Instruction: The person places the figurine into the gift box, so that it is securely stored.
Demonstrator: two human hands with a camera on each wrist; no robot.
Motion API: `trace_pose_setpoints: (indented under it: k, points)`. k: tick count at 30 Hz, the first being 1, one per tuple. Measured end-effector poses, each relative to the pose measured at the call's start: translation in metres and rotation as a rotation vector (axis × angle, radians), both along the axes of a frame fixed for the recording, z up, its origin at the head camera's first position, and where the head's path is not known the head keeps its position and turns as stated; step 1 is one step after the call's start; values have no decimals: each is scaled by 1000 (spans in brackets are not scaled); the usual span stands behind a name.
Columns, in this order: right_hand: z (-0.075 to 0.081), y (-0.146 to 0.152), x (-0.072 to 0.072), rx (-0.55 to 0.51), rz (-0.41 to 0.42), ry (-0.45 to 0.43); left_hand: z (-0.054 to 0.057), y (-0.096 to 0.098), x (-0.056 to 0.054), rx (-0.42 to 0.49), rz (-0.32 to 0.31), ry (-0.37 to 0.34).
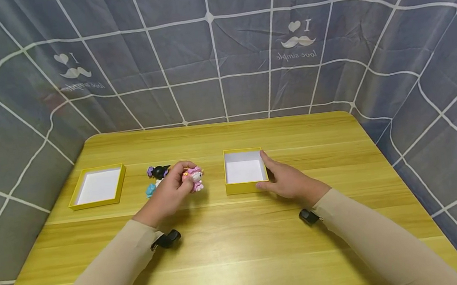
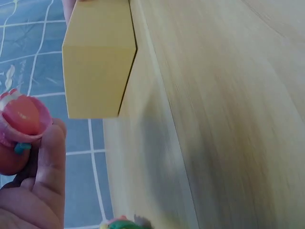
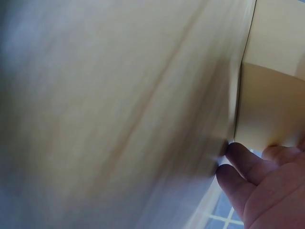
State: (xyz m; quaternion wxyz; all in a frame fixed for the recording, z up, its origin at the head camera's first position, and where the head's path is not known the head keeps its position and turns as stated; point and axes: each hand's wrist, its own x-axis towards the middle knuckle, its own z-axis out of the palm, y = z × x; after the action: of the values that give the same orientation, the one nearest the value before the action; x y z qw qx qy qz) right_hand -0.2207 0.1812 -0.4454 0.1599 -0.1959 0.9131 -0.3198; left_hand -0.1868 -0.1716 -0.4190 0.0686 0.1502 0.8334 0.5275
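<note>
My left hand (image 1: 169, 189) holds a small pink-and-white toy figurine (image 1: 195, 178) between thumb and fingers, above the table left of a yellow box. In the left wrist view the pink figurine (image 2: 21, 117) shows partly, cut off by the frame edge. The open yellow box (image 1: 247, 187) has a white inside with nothing seen in it. My right hand (image 1: 285, 177) grips the box at its right side, thumb on the front corner and fingers toward the back corner. In the right wrist view, fingers (image 3: 248, 164) reach past the box wall (image 3: 271, 105).
Left of my left hand lie a black-and-purple figurine (image 1: 158, 171) and a light-blue one (image 1: 150, 190), partly hidden by the hand. A shallow yellow box lid (image 1: 121, 185) lies white inside up at the far left. A grey checked curtain (image 1: 186, 72) hangs behind the wooden table (image 1: 241, 254).
</note>
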Motion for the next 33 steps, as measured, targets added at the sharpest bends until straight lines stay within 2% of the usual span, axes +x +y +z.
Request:
trace_pose_setpoints:
  k: [5,11,19,21,28,33]
  points:
    - [-2,0,-1,12,7,15,1,8,-4,40,45,26]
    - [-1,1,-1,19,8,21,2,17,-9,76,41,31]
    - [0,0,-1,21,8,20,11,32,-16,7,33,-1]
    - [0,1,-1,23,5,16,13,38,-19,17,34,-1]
    - [0,0,-1,1,15,29,15,55,-28,-63,62,86]
    - [0,0,-1,5,11,32,13,64,-35,-107,60,103]
